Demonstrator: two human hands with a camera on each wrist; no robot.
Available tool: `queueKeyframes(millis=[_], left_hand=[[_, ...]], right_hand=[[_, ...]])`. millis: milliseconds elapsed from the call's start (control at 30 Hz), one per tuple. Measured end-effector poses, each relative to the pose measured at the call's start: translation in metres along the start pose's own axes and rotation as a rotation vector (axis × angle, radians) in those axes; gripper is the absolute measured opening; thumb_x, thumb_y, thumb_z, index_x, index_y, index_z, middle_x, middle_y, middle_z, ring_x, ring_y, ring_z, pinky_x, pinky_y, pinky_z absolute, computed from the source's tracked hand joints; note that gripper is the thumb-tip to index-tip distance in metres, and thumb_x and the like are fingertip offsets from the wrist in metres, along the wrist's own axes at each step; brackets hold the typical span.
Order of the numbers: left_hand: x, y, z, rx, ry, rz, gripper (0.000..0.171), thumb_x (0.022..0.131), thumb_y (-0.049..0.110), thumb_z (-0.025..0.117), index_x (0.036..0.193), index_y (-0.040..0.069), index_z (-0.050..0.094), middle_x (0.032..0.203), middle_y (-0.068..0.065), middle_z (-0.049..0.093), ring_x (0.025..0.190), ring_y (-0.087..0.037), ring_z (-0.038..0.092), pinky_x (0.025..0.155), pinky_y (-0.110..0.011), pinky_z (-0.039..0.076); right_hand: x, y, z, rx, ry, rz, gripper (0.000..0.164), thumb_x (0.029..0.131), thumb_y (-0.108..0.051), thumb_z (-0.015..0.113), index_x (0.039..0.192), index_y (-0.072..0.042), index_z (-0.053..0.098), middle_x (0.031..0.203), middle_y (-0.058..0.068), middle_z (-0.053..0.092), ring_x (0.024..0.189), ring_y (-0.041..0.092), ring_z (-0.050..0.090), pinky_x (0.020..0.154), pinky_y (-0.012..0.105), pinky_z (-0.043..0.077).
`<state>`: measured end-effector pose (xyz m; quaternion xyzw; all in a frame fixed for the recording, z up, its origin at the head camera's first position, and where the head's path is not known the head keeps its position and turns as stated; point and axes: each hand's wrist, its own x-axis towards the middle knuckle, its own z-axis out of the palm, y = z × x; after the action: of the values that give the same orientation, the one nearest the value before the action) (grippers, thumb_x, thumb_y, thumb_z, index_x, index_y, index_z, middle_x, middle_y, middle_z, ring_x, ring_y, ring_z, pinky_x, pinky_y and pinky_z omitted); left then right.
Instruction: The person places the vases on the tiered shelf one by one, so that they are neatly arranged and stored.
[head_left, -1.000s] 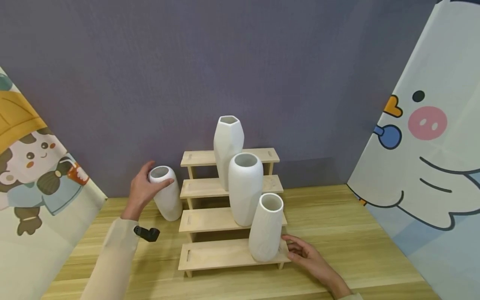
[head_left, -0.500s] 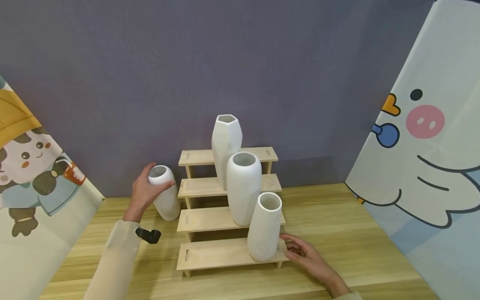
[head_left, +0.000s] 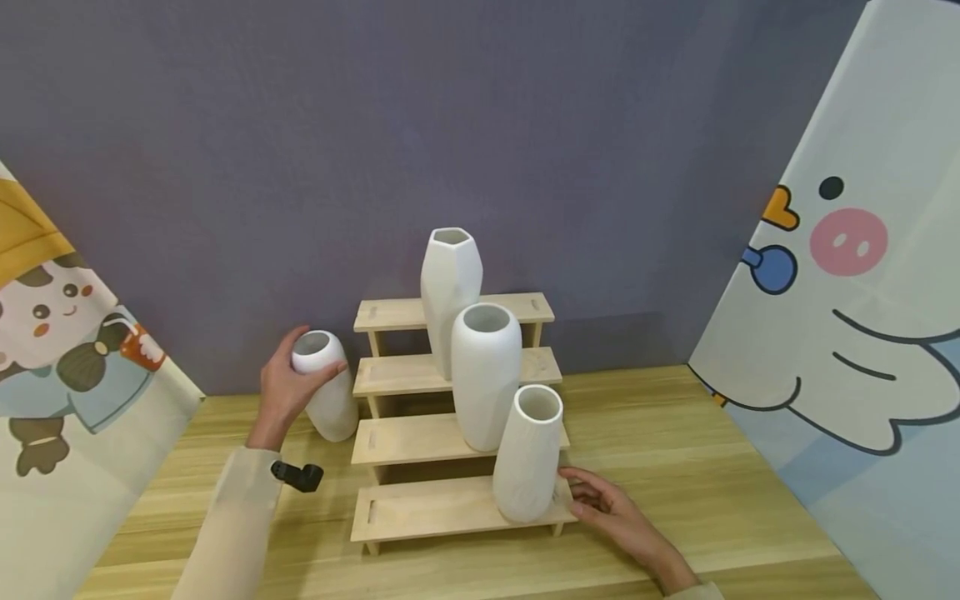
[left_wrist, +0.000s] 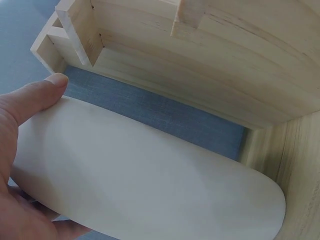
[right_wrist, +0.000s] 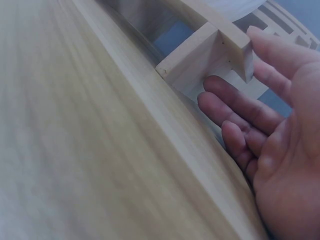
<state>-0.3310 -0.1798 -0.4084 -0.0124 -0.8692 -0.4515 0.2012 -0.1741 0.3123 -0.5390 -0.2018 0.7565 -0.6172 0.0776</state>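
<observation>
My left hand (head_left: 288, 379) grips a white vase (head_left: 333, 404) by its upper part, thumb on the near side and fingers behind. That vase stands just left of a stepped wooden display stand (head_left: 420, 510); in the left wrist view the vase (left_wrist: 150, 170) lies across the picture beside the stand's boards. At the stand's lowest right end, my right hand (head_left: 615, 517) holds the board's end between thumb and index finger. The right wrist view has the thumb at the board's corner (right_wrist: 242, 50), with the other fingers (right_wrist: 240, 107) curled below it.
Several steps carry white vases: a faceted one (head_left: 452, 292) at the back, a rounded one (head_left: 486, 383) in the middle and a ribbed one (head_left: 527, 467) in front. A dark grey wall (head_left: 630, 167) rises behind the wood-grain table (head_left: 660, 450). Cartoon panels (head_left: 847, 333) flank both sides.
The whole scene shifts slightly left in the head view. Both hands keep their places at the vase and the stand's end.
</observation>
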Motion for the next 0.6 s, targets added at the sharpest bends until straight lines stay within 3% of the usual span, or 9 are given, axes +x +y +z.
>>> queueKeyframes(millis=[233, 600], left_hand=[[-0.0026, -0.0012, 0.0005, -0.016, 0.025, 0.022, 0.084, 0.078, 0.032, 0.085, 0.15, 0.018, 0.044, 0.138, -0.025, 0.057, 0.116, -0.042, 0.059, 0.085, -0.048, 0.048], [-0.0028, -0.0021, 0.0015, -0.004, 0.009, 0.023, 0.087, 0.077, 0.031, 0.086, 0.151, 0.018, 0.041, 0.138, -0.026, 0.057, 0.115, -0.043, 0.06, 0.084, -0.048, 0.049]], right_hand=[[-0.0001, -0.0004, -0.0001, -0.004, -0.002, 0.018, 0.05, 0.104, -0.009, 0.049, 0.149, 0.007, 0.035, 0.127, -0.023, 0.059, 0.112, -0.003, 0.059, 0.091, 0.021, 0.051], [0.0001, -0.002, 0.0, 0.022, -0.013, -0.001, 0.049, 0.104, -0.007, 0.048, 0.149, 0.007, 0.035, 0.126, -0.017, 0.06, 0.112, -0.001, 0.059, 0.091, 0.02, 0.052]])
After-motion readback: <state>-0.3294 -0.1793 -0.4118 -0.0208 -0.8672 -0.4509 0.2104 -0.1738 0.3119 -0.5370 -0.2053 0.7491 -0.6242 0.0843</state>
